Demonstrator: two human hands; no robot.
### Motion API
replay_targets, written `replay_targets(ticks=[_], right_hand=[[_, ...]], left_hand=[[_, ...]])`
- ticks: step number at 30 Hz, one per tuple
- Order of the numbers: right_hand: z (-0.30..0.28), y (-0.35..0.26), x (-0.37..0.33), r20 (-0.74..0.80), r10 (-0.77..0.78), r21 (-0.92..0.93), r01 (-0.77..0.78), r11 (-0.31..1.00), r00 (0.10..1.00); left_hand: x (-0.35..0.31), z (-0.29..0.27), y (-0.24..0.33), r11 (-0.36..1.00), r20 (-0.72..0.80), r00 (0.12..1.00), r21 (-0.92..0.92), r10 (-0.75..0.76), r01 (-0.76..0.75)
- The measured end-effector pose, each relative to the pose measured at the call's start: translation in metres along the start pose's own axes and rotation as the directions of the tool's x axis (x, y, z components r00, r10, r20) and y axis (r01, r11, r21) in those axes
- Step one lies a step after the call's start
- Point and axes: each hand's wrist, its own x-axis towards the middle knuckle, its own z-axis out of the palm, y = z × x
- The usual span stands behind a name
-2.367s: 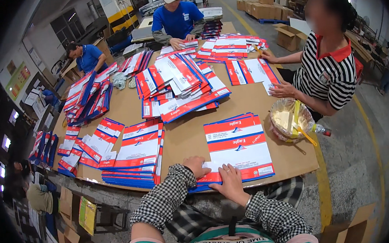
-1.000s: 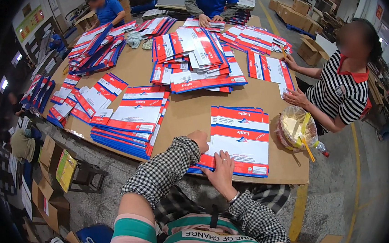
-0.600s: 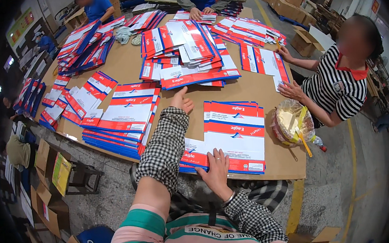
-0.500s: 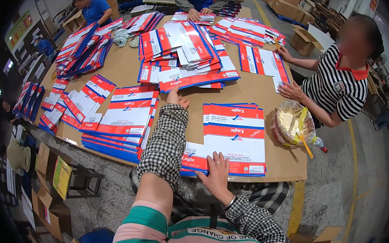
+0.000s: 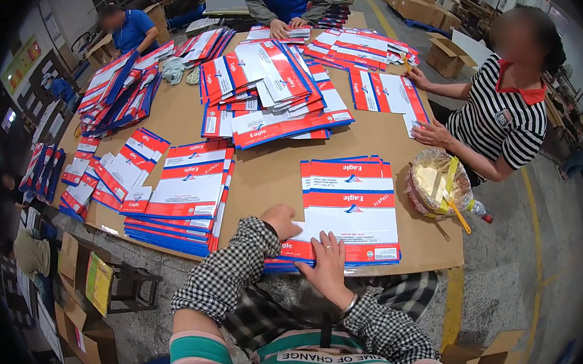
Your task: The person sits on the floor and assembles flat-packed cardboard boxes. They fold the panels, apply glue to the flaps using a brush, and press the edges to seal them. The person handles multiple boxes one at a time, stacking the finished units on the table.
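A stack of flat red, white and blue printed cartons (image 5: 350, 208) lies in front of me at the table's near edge. My right hand (image 5: 328, 261) rests flat on its lower left part, fingers spread and holding nothing. At the stack's left edge is my left hand (image 5: 281, 222), its fingers curled beside a white carton flap; whatever they hold, if anything, is hidden. Left of that hand lies another neat stack of flat cartons (image 5: 189, 183). Beyond both hands rises a loose heap of the same cartons (image 5: 277, 87).
A brown tabletop (image 5: 264, 177) carries several more carton piles (image 5: 120, 93). Right of my stack stands a plastic-lined tub (image 5: 425, 185) of pale paste with a yellow-handled brush (image 5: 457, 213). A person in stripes (image 5: 515, 103) works at the right; two in blue work at the far side.
My left hand has drawn back from the front of the far heap to the left edge of the near stack. My right hand remains on that stack.
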Motion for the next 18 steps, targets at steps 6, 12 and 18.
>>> replay_targets(ticks=[6, 12, 18], right_hand=[[0.001, 0.001, 0.007, 0.004, 0.05, 0.079, -0.05, 0.996, 0.999], [-0.002, 0.0, 0.008, -0.004, 0.043, 0.082, -0.043, 0.996, 0.999], [0.003, 0.005, 0.005, -0.045, 0.032, 0.071, -0.029, 0.997, 0.999]], left_hand=[[-0.009, -0.012, 0.014, 0.993, 0.039, 0.999, 0.111, -0.032, 0.028], [0.003, -0.012, 0.022, 0.987, 0.062, 0.99, 0.107, -0.126, 0.119], [-0.001, 0.002, 0.013, 0.996, -0.012, 0.996, 0.015, -0.084, 0.084]])
